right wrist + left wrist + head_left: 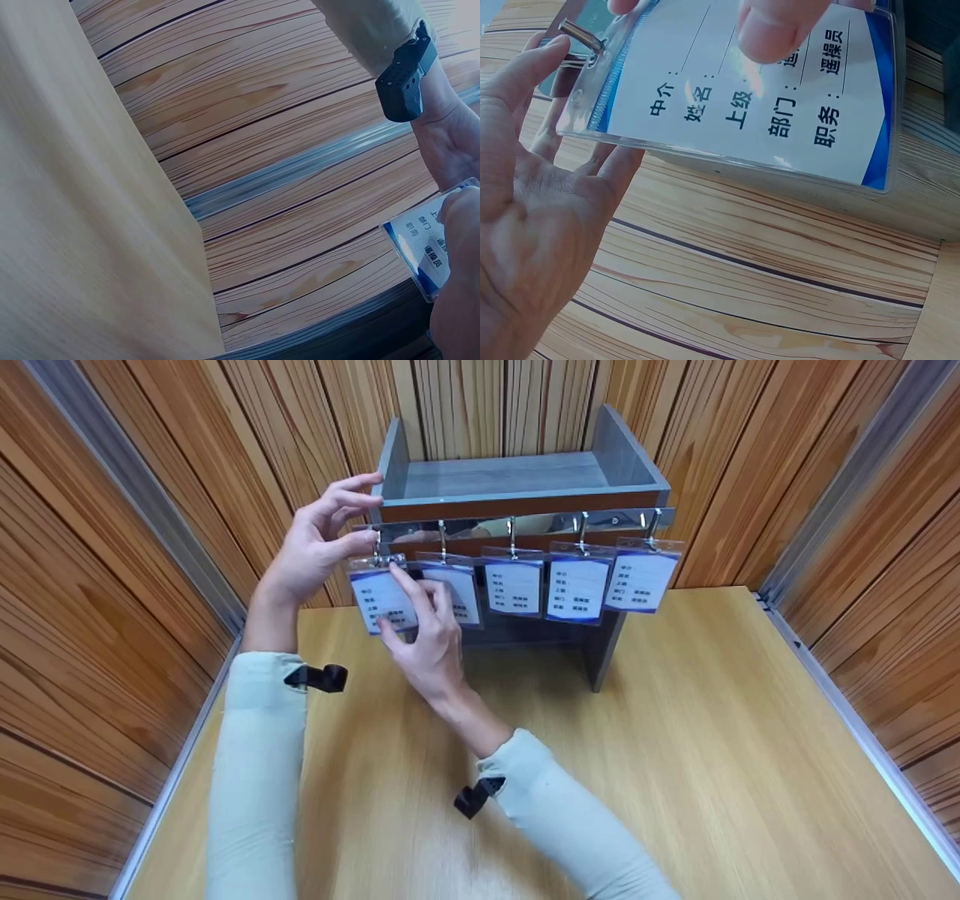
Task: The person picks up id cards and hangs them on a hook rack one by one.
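Several clear-sleeved name badges hang from metal hooks on a shiny strip across the front of a grey shelf. My left hand is at the strip's left end, its fingers extended along the shelf's side. In the left wrist view its thumb is right at the leftmost hook. My right hand is in front of the leftmost badge, index fingertip at the badge's top edge and thumb over its lower face. In the right wrist view the right hand partly hides this badge.
The grey shelf stands on the wooden table near the back plank wall. Other hanging badges, such as a middle one and the rightmost one, line up right of the hands. Black wrist mounts jut from both sleeves.
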